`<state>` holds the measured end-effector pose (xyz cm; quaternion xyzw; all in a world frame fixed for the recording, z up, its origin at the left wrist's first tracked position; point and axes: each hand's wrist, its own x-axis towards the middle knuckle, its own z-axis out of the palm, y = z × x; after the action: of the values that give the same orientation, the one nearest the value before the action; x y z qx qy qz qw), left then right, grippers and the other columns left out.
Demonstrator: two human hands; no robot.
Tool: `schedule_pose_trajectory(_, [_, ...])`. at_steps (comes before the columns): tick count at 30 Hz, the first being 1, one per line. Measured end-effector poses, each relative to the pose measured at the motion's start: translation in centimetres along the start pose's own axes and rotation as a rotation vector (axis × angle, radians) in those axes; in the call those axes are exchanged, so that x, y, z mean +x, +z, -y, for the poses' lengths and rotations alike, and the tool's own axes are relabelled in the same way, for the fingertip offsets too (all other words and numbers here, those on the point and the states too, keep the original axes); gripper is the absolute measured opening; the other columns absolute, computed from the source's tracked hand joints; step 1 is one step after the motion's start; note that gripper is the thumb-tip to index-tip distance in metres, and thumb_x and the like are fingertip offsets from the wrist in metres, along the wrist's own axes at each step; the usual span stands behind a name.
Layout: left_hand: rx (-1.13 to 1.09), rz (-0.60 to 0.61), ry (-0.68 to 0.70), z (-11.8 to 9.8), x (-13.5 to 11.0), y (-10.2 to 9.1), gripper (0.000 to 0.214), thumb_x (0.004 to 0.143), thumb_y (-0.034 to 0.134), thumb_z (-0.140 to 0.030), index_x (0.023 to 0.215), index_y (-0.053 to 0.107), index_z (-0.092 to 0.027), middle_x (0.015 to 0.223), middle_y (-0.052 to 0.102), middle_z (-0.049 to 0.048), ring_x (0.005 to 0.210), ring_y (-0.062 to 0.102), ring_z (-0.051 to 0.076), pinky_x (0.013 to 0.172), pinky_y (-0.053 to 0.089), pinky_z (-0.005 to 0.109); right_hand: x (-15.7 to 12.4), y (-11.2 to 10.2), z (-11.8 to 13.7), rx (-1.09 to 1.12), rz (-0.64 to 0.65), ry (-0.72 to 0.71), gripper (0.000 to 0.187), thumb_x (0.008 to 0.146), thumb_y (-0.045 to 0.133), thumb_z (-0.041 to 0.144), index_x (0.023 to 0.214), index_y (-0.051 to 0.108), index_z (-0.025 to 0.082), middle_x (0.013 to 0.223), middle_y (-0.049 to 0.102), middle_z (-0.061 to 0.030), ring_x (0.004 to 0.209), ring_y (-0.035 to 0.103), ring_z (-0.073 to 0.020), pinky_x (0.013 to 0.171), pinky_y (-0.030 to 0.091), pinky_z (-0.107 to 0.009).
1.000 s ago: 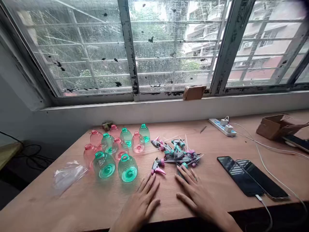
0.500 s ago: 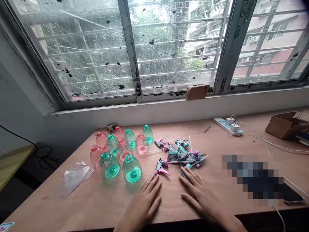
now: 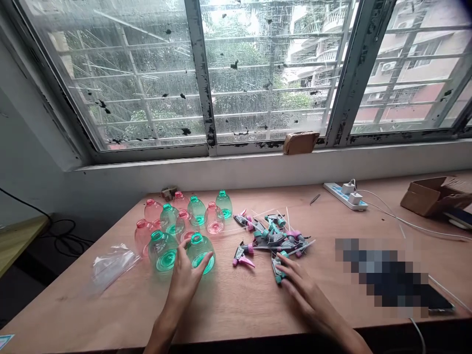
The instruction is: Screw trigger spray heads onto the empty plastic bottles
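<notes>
Several small clear green and pink plastic bottles stand grouped on the wooden table (image 3: 236, 305). My left hand (image 3: 186, 278) curls around the nearest green bottle (image 3: 201, 251), thumb on its right side and a finger on its left. Beside it stands another green bottle (image 3: 162, 250). To the right lies a pile of pink and teal spray trigger heads (image 3: 275, 235). My right hand (image 3: 300, 285) rests on a teal trigger head (image 3: 277, 268) at the pile's near edge, fingers closing on it. A single pink trigger head (image 3: 241, 256) lies between my hands.
A crumpled clear plastic bag (image 3: 110, 263) lies left of the bottles. A power strip (image 3: 344, 195) with chargers and cables sits at the back right, a cardboard box (image 3: 431, 195) at far right. A blurred-out patch covers items near the right front. Windows run behind the table.
My left hand moved forward and left from lying flat on the table to grip the nearest green bottle. My right hand slid forward onto a teal trigger head.
</notes>
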<state>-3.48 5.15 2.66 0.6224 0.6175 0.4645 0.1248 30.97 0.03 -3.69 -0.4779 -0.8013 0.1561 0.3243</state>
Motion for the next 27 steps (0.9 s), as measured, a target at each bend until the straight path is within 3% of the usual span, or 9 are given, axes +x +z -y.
schedule_pose_trajectory(3, [-0.046,0.155,0.006,-0.5,-1.4,-0.3,0.062,0.086,0.070,-0.055,0.132,0.044,-0.023,0.137,0.061,0.0162,0.133,0.059,0.039,0.113,0.047,0.060,0.5,0.0,-1.0,-0.088,-0.147,-0.003,0.052,0.101,0.035,0.008,0.145,0.059,0.022,0.162,0.048,-0.0100,0.151,0.039,-0.0228,0.121,0.037,-0.047])
schedule_pose_trajectory(6, [-0.096,0.388,0.042,-2.0,-3.6,-0.8,0.058,0.089,0.070,-0.050,0.137,0.047,-0.027,0.136,0.066,0.0119,0.129,0.064,0.035,0.112,0.051,0.053,1.3,-0.1,-1.2,-0.343,-0.043,-0.021,0.074,0.086,0.037,-0.007,0.150,0.056,0.027,0.162,0.048,-0.0083,0.148,0.043,-0.0279,0.118,0.039,-0.055])
schedule_pose_trajectory(9, [-0.198,0.635,0.078,-3.0,-5.6,0.0,0.060,0.095,0.067,-0.045,0.148,0.040,-0.031,0.147,0.061,0.0104,0.139,0.057,0.034,0.120,0.041,0.053,2.1,-0.5,-0.5,-0.495,0.077,-0.015,0.082,0.079,0.038,-0.013,0.146,0.060,0.028,0.158,0.053,-0.0107,0.138,0.054,-0.0330,0.108,0.048,-0.058])
schedule_pose_trajectory(14, [-0.387,0.601,0.027,-2.9,-8.0,4.1,0.085,0.092,0.073,-0.047,0.158,0.023,-0.028,0.164,0.039,0.0147,0.150,0.043,0.037,0.127,0.030,0.055,3.6,-1.2,1.1,-0.498,0.062,0.015,0.067,0.082,0.045,-0.010,0.142,0.062,0.015,0.134,0.070,-0.0204,0.114,0.069,-0.0371,0.096,0.053,-0.057])
schedule_pose_trajectory(18, [-0.495,0.615,-0.002,-3.1,-8.3,5.3,0.085,0.086,0.079,-0.049,0.154,0.032,-0.026,0.159,0.045,0.0147,0.147,0.046,0.038,0.127,0.031,0.054,4.7,-2.8,2.7,-0.431,0.009,0.010,0.028,0.090,0.060,0.005,0.109,0.075,0.019,0.103,0.078,-0.0131,0.093,0.072,-0.0341,0.082,0.057,-0.050])
schedule_pose_trajectory(21, [-0.519,0.657,-0.015,-3.4,-8.1,4.9,0.082,0.085,0.081,-0.048,0.150,0.036,-0.026,0.156,0.049,0.0143,0.147,0.046,0.038,0.127,0.030,0.055,5.2,-5.5,4.1,-0.352,-0.133,0.024,0.028,0.099,0.055,0.013,0.123,0.067,0.022,0.115,0.075,-0.0123,0.100,0.071,-0.0322,0.080,0.058,-0.046])
schedule_pose_trajectory(23, [-0.527,0.666,-0.026,-3.6,-8.0,4.6,0.081,0.086,0.080,-0.048,0.150,0.035,-0.026,0.156,0.049,0.0148,0.147,0.046,0.038,0.128,0.028,0.056,5.5,-7.5,5.2,-0.210,-0.329,0.010,0.034,0.104,0.050,0.019,0.137,0.058,0.025,0.124,0.072,-0.0127,0.107,0.069,-0.0308,0.083,0.058,-0.046])
schedule_pose_trajectory(27, [-0.535,0.691,-0.028,-3.5,-8.0,4.5,0.081,0.088,0.078,-0.049,0.151,0.032,-0.027,0.158,0.047,0.0151,0.148,0.045,0.038,0.127,0.029,0.055,6.3,-9.4,8.1,0.549,-0.836,-0.136,0.033,0.096,0.070,0.029,0.128,0.063,0.032,0.123,0.072,-0.0083,0.109,0.070,-0.0292,0.085,0.059,-0.046])
